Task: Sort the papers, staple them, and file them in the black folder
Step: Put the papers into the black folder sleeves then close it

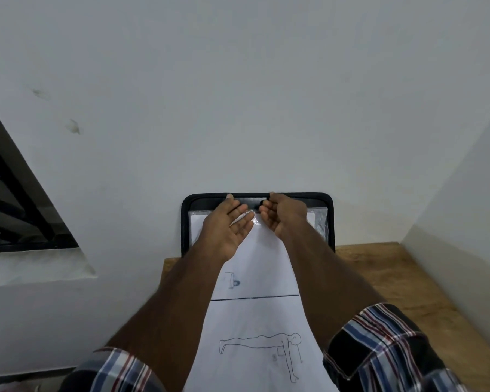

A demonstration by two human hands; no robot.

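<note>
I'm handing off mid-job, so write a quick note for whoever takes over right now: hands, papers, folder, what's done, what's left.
Left hand: open, palm up, fingers straight, at the top of the sheet.
Right hand: fingers curled at the clip on the black folder's top edge; whether its grip has closed on the clip cannot be told.
Folder stands propped against the wall at the back of the wooden table.
Papers: one sheet reaches up into the folder; another, with a push-up drawing, lies nearest the person.
Stapler and staples are not visible.
Left: seat the sheets under the clip, close the folder.
</note>
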